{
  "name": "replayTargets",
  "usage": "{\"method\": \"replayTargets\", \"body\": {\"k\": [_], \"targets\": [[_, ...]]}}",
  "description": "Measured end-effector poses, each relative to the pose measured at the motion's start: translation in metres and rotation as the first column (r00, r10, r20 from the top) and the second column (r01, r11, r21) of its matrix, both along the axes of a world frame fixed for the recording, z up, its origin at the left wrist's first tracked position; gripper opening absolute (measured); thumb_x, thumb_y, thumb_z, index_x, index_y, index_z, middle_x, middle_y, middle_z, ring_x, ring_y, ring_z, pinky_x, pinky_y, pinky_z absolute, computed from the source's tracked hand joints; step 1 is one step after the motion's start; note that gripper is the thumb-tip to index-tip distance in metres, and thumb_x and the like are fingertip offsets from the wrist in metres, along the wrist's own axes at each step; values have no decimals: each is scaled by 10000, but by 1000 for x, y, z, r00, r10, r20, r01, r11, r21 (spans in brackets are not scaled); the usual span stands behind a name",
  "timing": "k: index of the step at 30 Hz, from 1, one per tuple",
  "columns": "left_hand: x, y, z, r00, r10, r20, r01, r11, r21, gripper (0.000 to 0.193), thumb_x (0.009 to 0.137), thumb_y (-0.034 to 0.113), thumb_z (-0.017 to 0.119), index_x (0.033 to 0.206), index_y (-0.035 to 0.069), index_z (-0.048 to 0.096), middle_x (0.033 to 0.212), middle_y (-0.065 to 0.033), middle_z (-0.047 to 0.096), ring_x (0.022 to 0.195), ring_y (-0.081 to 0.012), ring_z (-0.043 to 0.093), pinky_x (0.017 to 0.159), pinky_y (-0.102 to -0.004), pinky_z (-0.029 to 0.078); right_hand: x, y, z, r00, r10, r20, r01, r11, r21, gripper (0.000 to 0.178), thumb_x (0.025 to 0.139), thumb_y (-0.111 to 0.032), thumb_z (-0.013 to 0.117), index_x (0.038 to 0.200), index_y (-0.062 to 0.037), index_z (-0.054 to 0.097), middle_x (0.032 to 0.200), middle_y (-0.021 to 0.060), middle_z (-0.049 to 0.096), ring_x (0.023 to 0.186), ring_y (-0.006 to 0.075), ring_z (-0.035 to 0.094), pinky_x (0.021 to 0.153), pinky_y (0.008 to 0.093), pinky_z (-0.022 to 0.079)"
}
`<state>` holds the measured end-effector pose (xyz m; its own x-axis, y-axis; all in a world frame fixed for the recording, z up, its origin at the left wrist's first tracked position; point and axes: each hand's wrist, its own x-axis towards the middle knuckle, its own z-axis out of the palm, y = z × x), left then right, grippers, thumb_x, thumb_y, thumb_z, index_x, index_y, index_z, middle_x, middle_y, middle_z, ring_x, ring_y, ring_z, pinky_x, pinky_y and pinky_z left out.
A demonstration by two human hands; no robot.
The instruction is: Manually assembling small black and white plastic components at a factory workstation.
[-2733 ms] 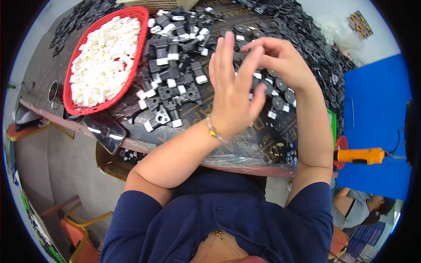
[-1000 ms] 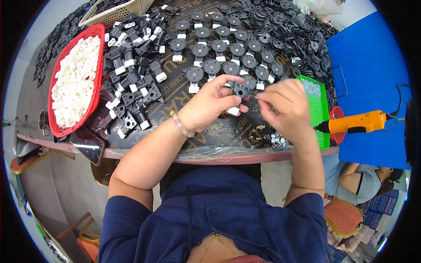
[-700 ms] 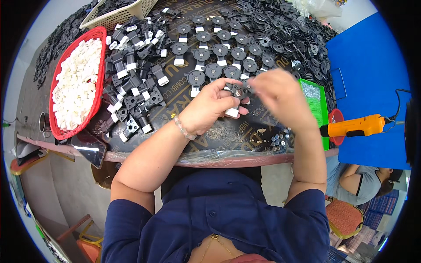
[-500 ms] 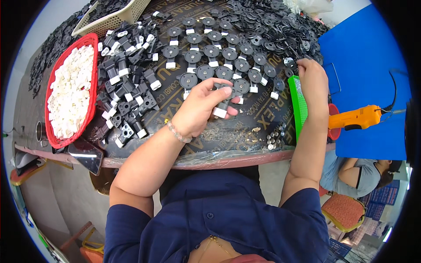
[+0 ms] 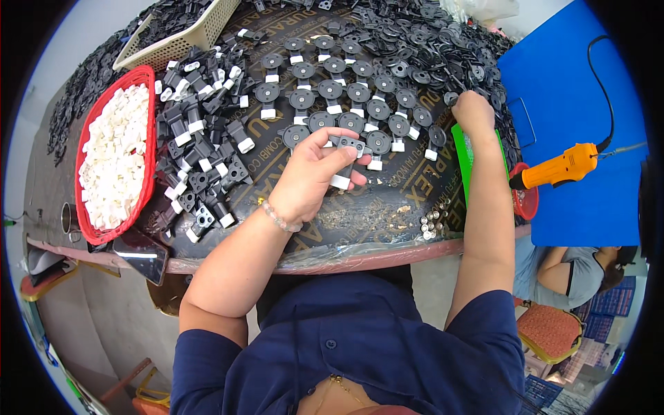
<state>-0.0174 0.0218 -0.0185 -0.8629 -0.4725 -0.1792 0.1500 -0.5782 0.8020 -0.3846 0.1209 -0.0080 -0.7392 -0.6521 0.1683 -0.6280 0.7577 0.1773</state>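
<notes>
My left hand [image 5: 311,169] is closed round a black plastic bracket [image 5: 351,146] with small holes in its top and a white end piece [image 5: 339,182]. Above the green tray my right hand [image 5: 474,113] pinches a round black disc [image 5: 451,98] at its fingertips, which are partly hidden. Between the hands lie rows of black pieces, each with a disc [image 5: 378,109] on top and a white end. Loose brackets [image 5: 200,181] with white ends are heaped left of my left hand. More discs [image 5: 415,52] are piled at the far right.
A red basket [image 5: 151,138] of white pieces stands at the left, a cream basket [image 5: 173,50] behind it. Small metal pieces [image 5: 430,225] lie near the front edge, left of the green tray [image 5: 462,149]. An orange electric screwdriver [image 5: 564,166] is by a red bowl [image 5: 529,197] and blue panel [image 5: 570,90].
My right hand has moved left from the disc pile, with a disc at its fingertips. My left hand has tilted the bracket so its holes show. The orange screwdriver has shifted slightly.
</notes>
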Motion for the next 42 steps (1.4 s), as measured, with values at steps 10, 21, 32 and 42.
{"method": "replayTargets", "body": {"k": [10, 21, 32, 42], "targets": [[0, -2, -1, 1000, 8, -23, -8, 1000, -4, 284, 996, 72, 598, 1277, 38, 579, 1085, -215, 715, 758, -184, 724, 637, -278, 581, 10, 15, 12, 984, 175, 36, -167, 972, -165, 119, 790, -186, 744, 829, -74, 762, 873, 170, 732, 866, 367, 711, 791, 464, 566], [1, -3, -1, 998, 45, -34, -43, 997, 67, 323, 993, 102, 634, 1299, 43, 548, 1105, -203, 709, 809, -194, 723, 681, -313, 592, 91, 9, 50, -71, 810, 583, 438, 550, -711, 133, 1020, -163, 552, 1058, -36, 570, 1227, 235, 676, 980, 306, 730, 762, 374, 604], [1, -10, 2, 991, 97, -93, -84, 988, 132, 361, 1066, 193, 473, 1393, 44, 507, 1184, -165, 682, 948, -239, 713, 834, -366, 583, 189, -1, 30, 87, 912, 402, 149, 387, -910, 362, 828, 34, 755, 1134, -1, 564, 1239, 151, 644, 1087, 206, 639, 967, 350, 518], [-1, -8, -12, 992, -18, -124, 31, 994, 103, 365, 1090, 182, 428, 1411, 25, 502, 1247, -107, 649, 1078, -186, 668, 920, -360, 567, 203, 3, 23, 429, 889, 160, -507, 384, -772, 487, 724, -113, 863, 1175, -16, 708, 1199, 139, 681, 1111, 298, 642, 985, 387, 490]]}}
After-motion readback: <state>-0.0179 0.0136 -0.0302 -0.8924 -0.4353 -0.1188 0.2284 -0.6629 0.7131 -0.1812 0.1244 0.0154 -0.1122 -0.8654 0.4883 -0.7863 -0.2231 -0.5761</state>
